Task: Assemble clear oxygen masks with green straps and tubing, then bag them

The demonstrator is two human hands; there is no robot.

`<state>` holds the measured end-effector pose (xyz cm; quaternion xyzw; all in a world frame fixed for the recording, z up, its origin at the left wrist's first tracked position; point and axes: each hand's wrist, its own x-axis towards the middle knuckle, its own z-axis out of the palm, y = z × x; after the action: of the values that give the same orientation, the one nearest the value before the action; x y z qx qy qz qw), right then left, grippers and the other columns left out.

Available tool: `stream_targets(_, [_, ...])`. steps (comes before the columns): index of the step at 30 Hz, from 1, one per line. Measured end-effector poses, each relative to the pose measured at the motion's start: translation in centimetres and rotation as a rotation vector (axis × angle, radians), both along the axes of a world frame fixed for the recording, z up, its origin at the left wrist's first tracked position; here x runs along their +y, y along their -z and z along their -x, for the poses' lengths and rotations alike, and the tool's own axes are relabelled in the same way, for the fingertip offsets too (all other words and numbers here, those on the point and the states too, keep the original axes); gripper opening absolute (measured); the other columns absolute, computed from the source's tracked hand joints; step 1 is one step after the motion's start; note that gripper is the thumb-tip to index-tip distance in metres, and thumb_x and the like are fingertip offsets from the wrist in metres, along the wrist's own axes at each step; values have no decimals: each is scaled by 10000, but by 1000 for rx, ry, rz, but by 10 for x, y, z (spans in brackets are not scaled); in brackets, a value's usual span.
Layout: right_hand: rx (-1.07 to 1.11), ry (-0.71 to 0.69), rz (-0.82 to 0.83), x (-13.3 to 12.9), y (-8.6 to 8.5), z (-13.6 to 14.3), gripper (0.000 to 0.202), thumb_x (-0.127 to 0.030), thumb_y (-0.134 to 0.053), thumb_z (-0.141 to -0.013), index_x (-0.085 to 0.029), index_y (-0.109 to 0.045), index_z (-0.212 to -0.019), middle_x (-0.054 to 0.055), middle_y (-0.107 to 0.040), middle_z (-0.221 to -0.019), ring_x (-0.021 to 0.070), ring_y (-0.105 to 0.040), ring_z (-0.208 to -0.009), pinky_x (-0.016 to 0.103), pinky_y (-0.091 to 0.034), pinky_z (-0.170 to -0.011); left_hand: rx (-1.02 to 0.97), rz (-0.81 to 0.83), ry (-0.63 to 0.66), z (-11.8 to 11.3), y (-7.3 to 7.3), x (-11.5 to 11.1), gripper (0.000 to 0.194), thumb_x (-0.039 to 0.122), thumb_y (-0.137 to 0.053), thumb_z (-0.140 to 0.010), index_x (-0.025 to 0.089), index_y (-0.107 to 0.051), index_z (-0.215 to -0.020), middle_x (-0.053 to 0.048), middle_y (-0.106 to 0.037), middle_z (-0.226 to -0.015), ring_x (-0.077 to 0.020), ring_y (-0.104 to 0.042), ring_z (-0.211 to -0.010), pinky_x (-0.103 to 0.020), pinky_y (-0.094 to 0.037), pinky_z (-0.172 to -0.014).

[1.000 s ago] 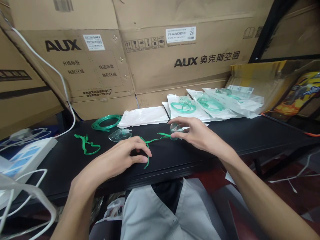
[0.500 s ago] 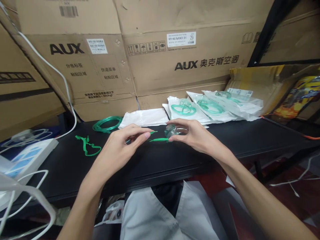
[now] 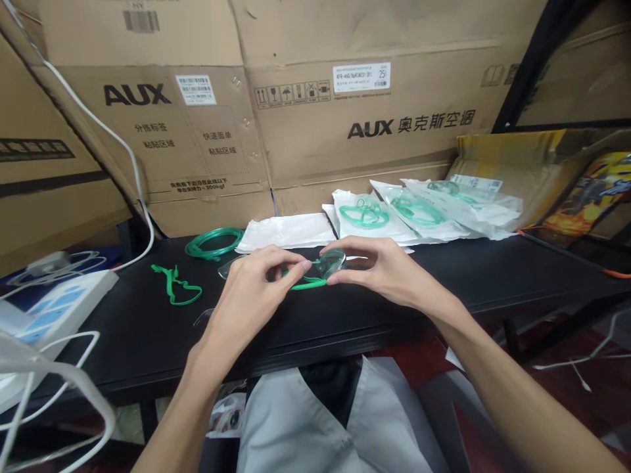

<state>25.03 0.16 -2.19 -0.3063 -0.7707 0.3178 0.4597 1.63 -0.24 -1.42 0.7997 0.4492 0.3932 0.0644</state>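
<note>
Between the thumb and fingers of my right hand (image 3: 379, 266) is a small clear greenish cup-like piece (image 3: 331, 263), perhaps a mask. A green elastic strap (image 3: 310, 284) runs from its lower edge toward my left hand (image 3: 269, 276). My left thumb and forefinger pinch the green strap's end close beside the clear piece. Left of my left hand, another green strap (image 3: 176, 286) lies loose on the black table, with a coil of green tubing (image 3: 213, 244) behind it. Part of a clear object (image 3: 227, 268) shows behind my left hand.
White packets, one holding a green coil (image 3: 365, 213), lie along the back of the black table (image 3: 315, 335). Cardboard boxes (image 3: 197, 144) stand behind. A white power strip (image 3: 73, 299) with cables is at the left. A yellow-taped box (image 3: 513, 154) sits at the right.
My left hand has moved right and nearer the clear piece, bringing the strap end up to it. The strap now bows in a loop below. Clear parts show near my left hand.
</note>
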Motion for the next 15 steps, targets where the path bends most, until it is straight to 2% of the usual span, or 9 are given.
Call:
stream_targets(7, [4,0,20,-2,-2,0,337,-292,-836,-806,-245,-763,-1132,16,-745,-1135,220,-695,-1090,349,-544,-989,-8,-26,-47,1,2,2,154,381,-692,-932,268,-789,-892,40,-779,-933,-161,-670,-823,-267,-448,-733])
stream_targets(15, [-2,41,28,-4,-1,3,349,-322,-849,-789,-206,-757,-1106,34,-745,-1106,221,-691,-1036,338,-552,-915,3,-42,-64,-4,0,-3,112,335,-715,-910,257,-780,-864,42,-760,-857,-146,-636,-736,-265,-426,-670])
